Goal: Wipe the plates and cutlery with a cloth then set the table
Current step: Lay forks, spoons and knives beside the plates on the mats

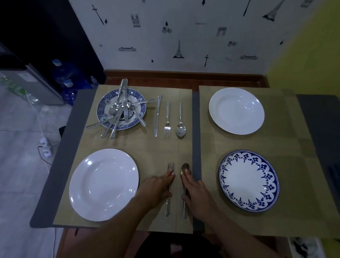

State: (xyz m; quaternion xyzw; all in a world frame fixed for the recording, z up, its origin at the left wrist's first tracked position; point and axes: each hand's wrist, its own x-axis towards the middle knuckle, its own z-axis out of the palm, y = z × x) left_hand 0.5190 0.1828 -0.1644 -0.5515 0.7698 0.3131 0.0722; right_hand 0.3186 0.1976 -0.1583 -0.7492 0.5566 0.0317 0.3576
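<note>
Under L hand (157, 188) lies fork (167, 207); spoon (184, 166) under R hand (196, 191).

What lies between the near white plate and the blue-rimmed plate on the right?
In the head view, a fork and a spoon lie side by side there, the left hand resting on the fork, the right hand on the spoon.
</note>
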